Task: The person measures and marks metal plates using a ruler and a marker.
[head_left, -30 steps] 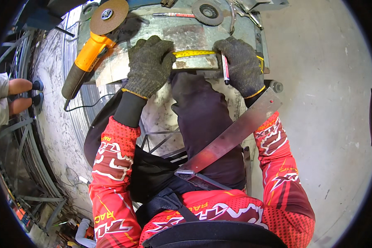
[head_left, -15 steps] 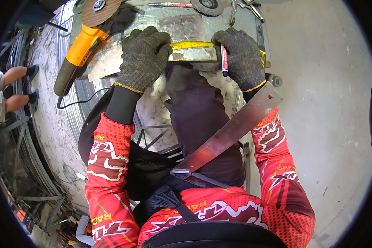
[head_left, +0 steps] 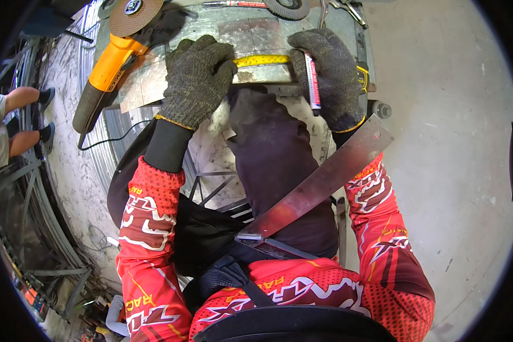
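Two gloved hands are working at the near edge of a metal sheet (head_left: pixel 251 40) lying on a small workbench (head_left: pixel 365 51). The left hand (head_left: pixel 196 80) is pressing flat on the sheet, its fingers curled down over the end of a yellow tape measure (head_left: pixel 263 60). The right hand (head_left: pixel 330 74) is closing around the tape measure's other end and is gripping a white marker (head_left: pixel 312 82) between its fingers, tip pointing toward the person. The tape is running straight between the two hands, along the sheet's edge. An orange angle grinder (head_left: pixel 111 62) is resting just left of the left hand. A steel square (head_left: pixel 319 182) is leaning across the person's lap below the right forearm.
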Tool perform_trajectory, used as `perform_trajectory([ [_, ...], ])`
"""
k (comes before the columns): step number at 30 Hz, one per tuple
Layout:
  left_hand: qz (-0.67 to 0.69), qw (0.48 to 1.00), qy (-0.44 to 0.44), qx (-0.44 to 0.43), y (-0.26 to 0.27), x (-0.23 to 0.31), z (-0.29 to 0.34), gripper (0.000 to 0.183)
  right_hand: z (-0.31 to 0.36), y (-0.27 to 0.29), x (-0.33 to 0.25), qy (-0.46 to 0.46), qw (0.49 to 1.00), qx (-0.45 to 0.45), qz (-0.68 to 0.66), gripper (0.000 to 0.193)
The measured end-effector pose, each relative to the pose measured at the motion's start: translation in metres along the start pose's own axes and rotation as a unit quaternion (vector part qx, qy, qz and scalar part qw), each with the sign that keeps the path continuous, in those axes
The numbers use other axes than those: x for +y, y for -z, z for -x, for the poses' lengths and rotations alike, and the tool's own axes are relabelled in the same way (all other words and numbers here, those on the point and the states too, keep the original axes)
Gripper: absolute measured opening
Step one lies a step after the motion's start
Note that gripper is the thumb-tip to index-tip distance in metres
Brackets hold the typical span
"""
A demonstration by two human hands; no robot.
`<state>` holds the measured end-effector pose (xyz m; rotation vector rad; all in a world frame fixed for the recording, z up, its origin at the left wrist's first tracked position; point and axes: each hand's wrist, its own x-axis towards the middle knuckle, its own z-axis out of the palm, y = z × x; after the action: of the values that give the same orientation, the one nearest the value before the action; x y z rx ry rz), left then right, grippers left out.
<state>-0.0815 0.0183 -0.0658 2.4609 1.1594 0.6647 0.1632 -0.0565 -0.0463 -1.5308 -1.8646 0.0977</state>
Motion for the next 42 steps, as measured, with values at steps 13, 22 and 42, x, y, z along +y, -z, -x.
perform_trajectory([
  [13, 0.021, 1.0, 0.013, -0.003, -0.004, -0.003, 0.003, 0.018, 0.021, -0.016, -0.009, -0.226, 0.923, -0.022, -0.31, 0.021],
  [22, -0.009, 1.0, -0.007, 0.009, -0.001, -0.002, 0.002, 0.02, 0.023, -0.027, -0.005, -0.185, 0.95, 0.033, -0.25, 0.024],
  [42, 0.013, 1.0, 0.002, -0.009, 0.0, -0.003, 0.001, 0.02, 0.023, -0.02, -0.004, -0.156, 0.957, -0.016, -0.243, 0.016],
])
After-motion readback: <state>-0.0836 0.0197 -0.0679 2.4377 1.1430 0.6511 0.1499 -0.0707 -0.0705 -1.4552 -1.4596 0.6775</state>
